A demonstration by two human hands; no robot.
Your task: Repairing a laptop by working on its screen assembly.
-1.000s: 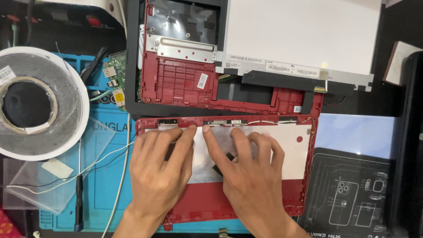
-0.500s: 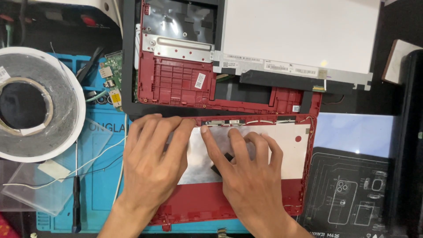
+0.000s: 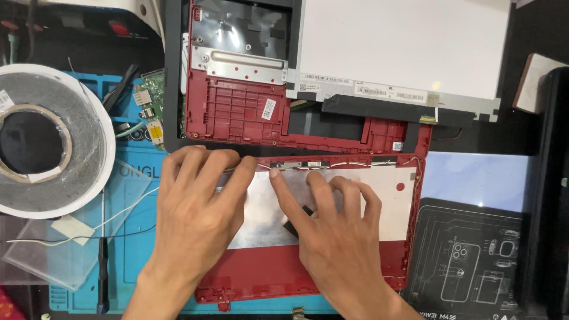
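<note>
Both hands, left [image 3: 195, 222] and right [image 3: 332, 228], press flat, fingers spread (gripping nothing), on the red laptop lid [image 3: 332, 269], long axis left-right.

Large tape roll [image 3: 50, 139] blocks passage at nine o'clock of the red lid shell [image 3: 332, 266]. The red base frame [image 3: 237, 112] with loose screen panel [image 3: 403, 47] obstructs twelve o'clock. Open room lies at three o'clock over the black mat [image 3: 468, 266].

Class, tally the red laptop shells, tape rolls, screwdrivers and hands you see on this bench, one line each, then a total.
Red laptop shells: 2
Tape rolls: 1
Screwdrivers: 1
Hands: 2, left hand, right hand
Total: 6
</note>
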